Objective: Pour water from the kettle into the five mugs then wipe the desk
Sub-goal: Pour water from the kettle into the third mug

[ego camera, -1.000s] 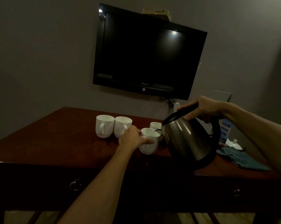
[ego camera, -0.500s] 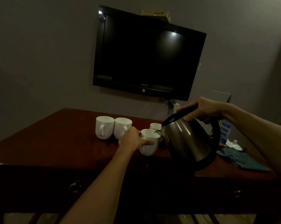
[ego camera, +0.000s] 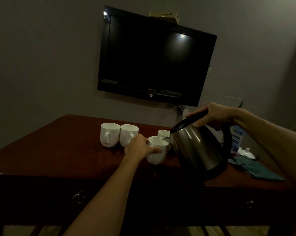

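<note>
At the near edge of the dark wooden desk (ego camera: 62, 150), the person's left hand (ego camera: 137, 148) grips a white mug (ego camera: 156, 150), fingers curled round its side and the thumb laid across its front. Just right of it, the right hand (ego camera: 211, 114) holds the steel kettle (ego camera: 196, 149) by its black handle, fingers wrapped round the top, with the kettle lifted off the desk and tilted so the spout sits at the rim of the held mug. A folded teal cloth (ego camera: 256, 168) lies on the desk to the right of the kettle. Behind the held mug stands another mug (ego camera: 163, 134), partly hidden by it, and to the left 2 more mugs (ego camera: 109, 134) stand touching side by side, handles facing forward; only 4 mugs can be made out. Beyond the cloth sits a small white lidded pot (ego camera: 246, 152). On the wall behind hangs a dark television (ego camera: 154, 58).
</note>
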### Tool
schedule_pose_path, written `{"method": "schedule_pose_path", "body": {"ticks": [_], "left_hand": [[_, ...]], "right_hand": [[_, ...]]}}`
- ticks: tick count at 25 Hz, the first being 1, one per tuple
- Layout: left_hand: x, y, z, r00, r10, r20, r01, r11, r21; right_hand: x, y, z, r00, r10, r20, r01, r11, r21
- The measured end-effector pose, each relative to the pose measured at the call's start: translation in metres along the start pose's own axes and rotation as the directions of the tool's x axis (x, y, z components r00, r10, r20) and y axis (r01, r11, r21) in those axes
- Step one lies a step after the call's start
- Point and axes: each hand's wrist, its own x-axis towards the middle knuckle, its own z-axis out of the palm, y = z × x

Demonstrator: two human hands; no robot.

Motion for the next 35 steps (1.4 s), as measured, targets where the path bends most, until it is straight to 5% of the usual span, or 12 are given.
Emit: {"method": "schedule_pose_path", "body": {"ticks": [35], "left_hand": [[-0.0008, -0.0012, 0.0008, 1.000, 0.002, -0.004, -0.002, 1.000, -0.001]], "right_hand": [[0.0021, -0.0044, -0.0012, 1.000, 0.023, 0.016, -0.023, 1.000, -0.001]]}}
